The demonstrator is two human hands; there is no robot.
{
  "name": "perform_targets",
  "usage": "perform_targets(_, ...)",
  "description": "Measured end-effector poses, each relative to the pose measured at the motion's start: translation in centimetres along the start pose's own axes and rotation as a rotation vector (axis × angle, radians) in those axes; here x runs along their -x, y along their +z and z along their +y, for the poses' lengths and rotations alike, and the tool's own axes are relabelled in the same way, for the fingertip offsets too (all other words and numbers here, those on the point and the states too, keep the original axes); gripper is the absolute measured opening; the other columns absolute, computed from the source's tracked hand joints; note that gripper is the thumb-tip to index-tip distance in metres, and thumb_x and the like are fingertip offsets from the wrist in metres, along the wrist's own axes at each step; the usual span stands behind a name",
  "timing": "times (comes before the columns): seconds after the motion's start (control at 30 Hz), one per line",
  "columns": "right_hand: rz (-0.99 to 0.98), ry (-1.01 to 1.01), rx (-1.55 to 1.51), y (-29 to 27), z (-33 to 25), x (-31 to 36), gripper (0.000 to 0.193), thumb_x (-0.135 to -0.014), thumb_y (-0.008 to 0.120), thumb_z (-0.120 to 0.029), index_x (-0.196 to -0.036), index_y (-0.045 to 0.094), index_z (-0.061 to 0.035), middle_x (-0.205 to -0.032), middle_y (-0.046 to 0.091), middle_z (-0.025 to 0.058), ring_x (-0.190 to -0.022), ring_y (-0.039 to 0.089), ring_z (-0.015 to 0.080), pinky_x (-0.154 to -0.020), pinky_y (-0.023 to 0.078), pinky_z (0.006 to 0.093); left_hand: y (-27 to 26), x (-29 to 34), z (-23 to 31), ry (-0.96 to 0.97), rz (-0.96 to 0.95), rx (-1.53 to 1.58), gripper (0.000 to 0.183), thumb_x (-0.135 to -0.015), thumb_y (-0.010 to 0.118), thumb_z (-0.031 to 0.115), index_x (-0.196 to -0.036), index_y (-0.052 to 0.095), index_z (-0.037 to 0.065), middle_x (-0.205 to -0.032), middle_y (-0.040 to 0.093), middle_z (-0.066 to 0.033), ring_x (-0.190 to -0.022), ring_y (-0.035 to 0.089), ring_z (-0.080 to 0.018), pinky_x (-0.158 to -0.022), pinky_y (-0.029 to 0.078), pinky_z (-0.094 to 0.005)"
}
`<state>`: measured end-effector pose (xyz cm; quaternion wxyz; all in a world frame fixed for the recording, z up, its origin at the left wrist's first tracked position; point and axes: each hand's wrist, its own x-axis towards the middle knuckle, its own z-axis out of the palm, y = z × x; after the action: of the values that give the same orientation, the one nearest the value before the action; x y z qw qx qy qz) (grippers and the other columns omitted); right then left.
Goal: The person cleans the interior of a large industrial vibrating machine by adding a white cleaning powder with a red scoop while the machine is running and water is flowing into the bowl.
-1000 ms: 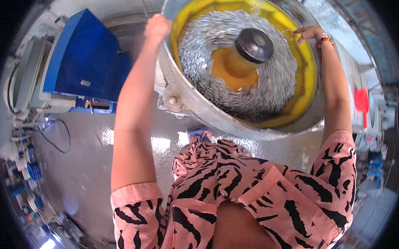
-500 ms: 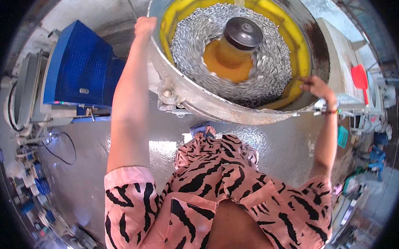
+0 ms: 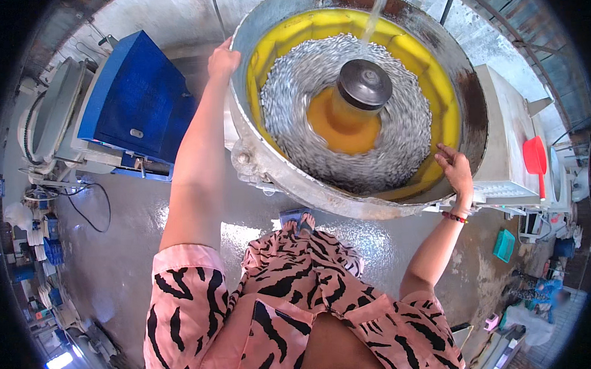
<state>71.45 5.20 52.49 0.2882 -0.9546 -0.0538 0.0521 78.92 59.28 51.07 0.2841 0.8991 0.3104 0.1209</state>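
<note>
In front of me is a large round metal bowl [image 3: 348, 205] with a yellow lining [image 3: 445, 108]. Small grey-silver pieces [image 3: 286, 94] fill it in a ring, blurred by motion. At the centre a post with a dark round cap [image 3: 365, 84] stands in orange-brown liquid or lining [image 3: 349, 136]; I cannot tell which. Water [image 3: 372, 22] runs in from above at the far side. My left hand [image 3: 223, 60] is closed round the bowl's left rim. Inside the right rim, my right hand [image 3: 456, 169] has its fingers apart beside the lining, holding nothing I can see.
A blue cabinet [image 3: 133, 99] stands at the left, with a black cable [image 3: 107, 210] on the wet floor [image 3: 142, 268]. On the right is a pale machine housing [image 3: 502, 132] with a red scoop-like thing [image 3: 534, 155] on it. A green basket [image 3: 504, 245] lies beyond.
The view has shifted, so the bowl sits lower in the picture. My left hand stays on the rim. My right hand's fingers now show spread by the lining, and the grey pieces have kept moving.
</note>
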Motion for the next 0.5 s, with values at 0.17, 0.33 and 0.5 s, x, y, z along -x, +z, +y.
perform_targets(0.17, 0.040, 0.017, -0.036, 0.2, 0.0, 0.1, 0.034, -0.077, 0.060, -0.020, -0.109, 0.057, -0.0077, -0.089, 0.064, 0.0122, -0.086, 0.061, 0.0212, -0.075, 0.045, 0.0298, -0.3, -0.7, -0.7, 0.010, -0.019, -0.013, 0.062, -0.061, 0.053, 0.020, -0.122, 0.045, 0.031, -0.110, 0.056, -0.0113, -0.104, 0.052, -0.0286, -0.087, 0.041, -0.0372)
perform_targets(0.33, 0.055, 0.026, -0.002, 0.0, -0.7, 0.7, 0.033, -0.077, 0.059, -0.022, -0.108, 0.057, -0.0086, -0.089, 0.064, 0.0110, -0.087, 0.061, 0.0212, -0.075, 0.045, 0.0305, 0.6, -1.6, -0.9, 0.018, -0.030, -0.052, 0.066, -0.060, 0.061, 0.020, -0.123, 0.045, 0.030, -0.107, 0.058, -0.0116, -0.099, 0.056, -0.0250, -0.085, 0.042, -0.0341)
perform_targets(0.5, 0.025, 0.005, 0.069, 0.1, -0.6, 0.6, 0.033, -0.077, 0.058, -0.026, -0.106, 0.058, -0.0106, -0.090, 0.064, 0.0106, -0.088, 0.061, 0.0233, -0.075, 0.045, 0.0315, 1.0, -2.8, -2.3, 0.010, -0.065, -0.020, 0.067, -0.059, 0.059, 0.021, -0.123, 0.044, 0.031, -0.111, 0.056, -0.0106, -0.105, 0.052, -0.0262, -0.086, 0.040, -0.0366)
